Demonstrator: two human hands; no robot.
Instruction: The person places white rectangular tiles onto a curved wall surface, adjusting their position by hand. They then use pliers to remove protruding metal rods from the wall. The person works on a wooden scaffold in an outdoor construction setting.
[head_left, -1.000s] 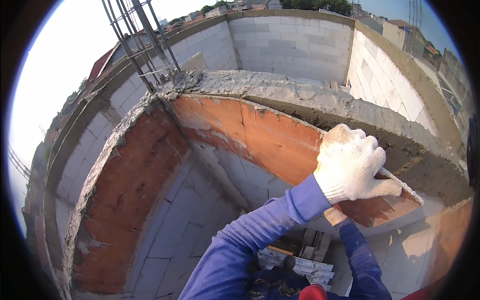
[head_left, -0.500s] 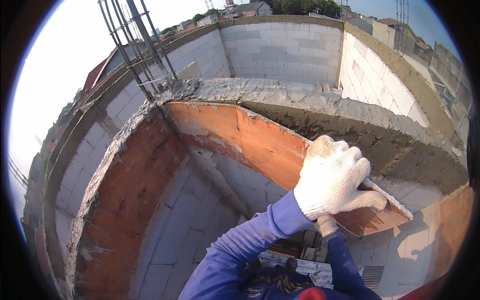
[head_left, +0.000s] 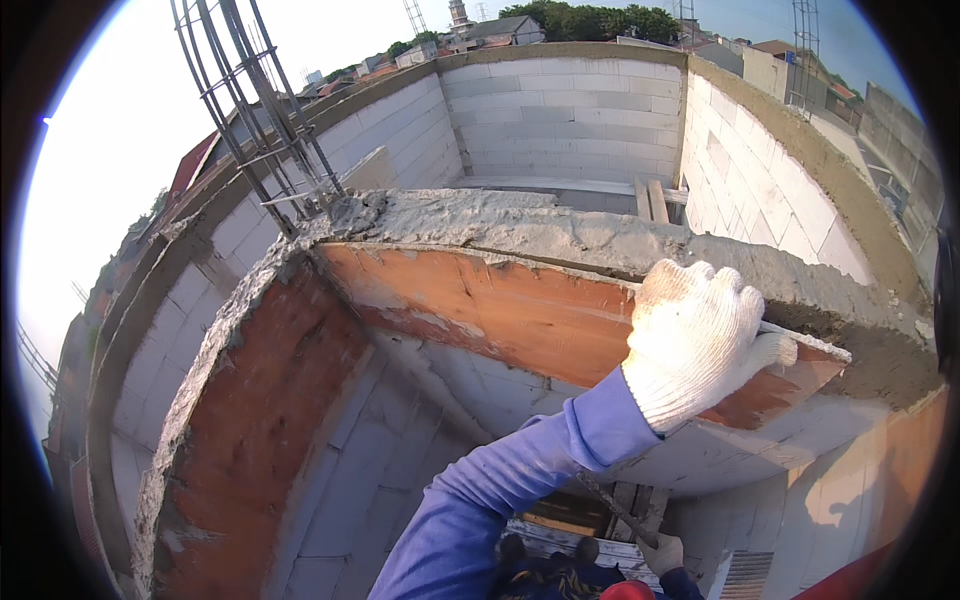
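My left hand, in a white knit glove, grips the top edge of a long orange-brown plywood panel along the concrete beam; the dark gap behind the panel is narrow. Low at the right, my gloved right hand holds a long, narrow bar that angles up to the left, partly hidden by my left forearm. A second orange-brown panel, with crusty concrete along its top, meets the long one at a corner.
Vertical rebar rises from the corner. White block walls stand beyond the beam, with planks between them. Below are more boards by my dark shoes, a ridged panel and a block wall.
The panel has moved up against the beam, narrowing the gap. My left hand still grips it. My right hand has dropped from beneath the panel and now holds the bar.
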